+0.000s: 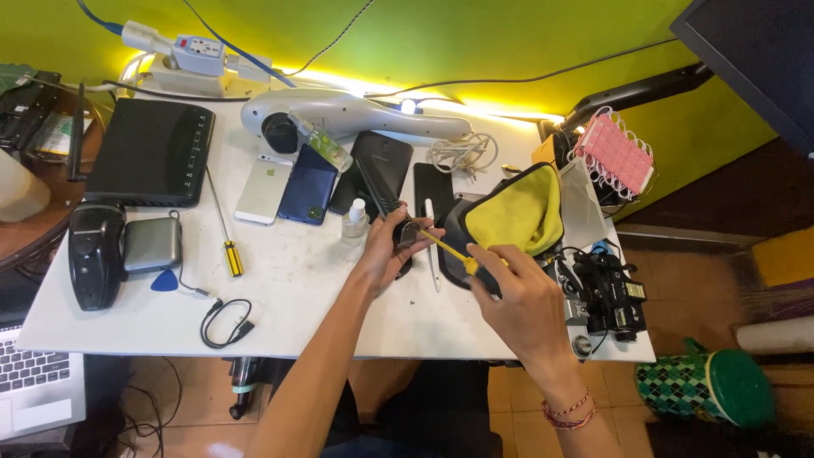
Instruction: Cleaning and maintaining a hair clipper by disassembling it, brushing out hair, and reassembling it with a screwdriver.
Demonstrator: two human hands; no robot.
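A: So, what are the hands doing?

B: The left hand (pixel 388 246) is clamped around a small dark phone (pixel 405 237) held just above the white worktop (pixel 297 280), near the middle. The right hand (pixel 517 297) is closed on a yellow-handled screwdriver (pixel 454 252), its tip touching the phone's upper end.

A: How far along does the work look?

B: Early to midway, I'd judge. The phone still looks whole; no cover or loose screws can be made out beside it, though screws would be too small to see. The tool being set on the phone suggests the opening or fastening step is under way, with the rest left.

A: What lies around them?

B: At 1 o'clock from the phone, a grey pouch with yellow lining (pixel 513 216). At 11 o'clock, a small clear bottle (pixel 356 220), a blue phone (pixel 309 185) and a white phone (pixel 264 188). At 9 o'clock, a second screwdriver (pixel 225 242); farther out, a blue pick (pixel 165 281). At 8 o'clock, a short black cable (pixel 227 322). At 3 o'clock, an old camera (pixel 606 297) on the worktop's edge.
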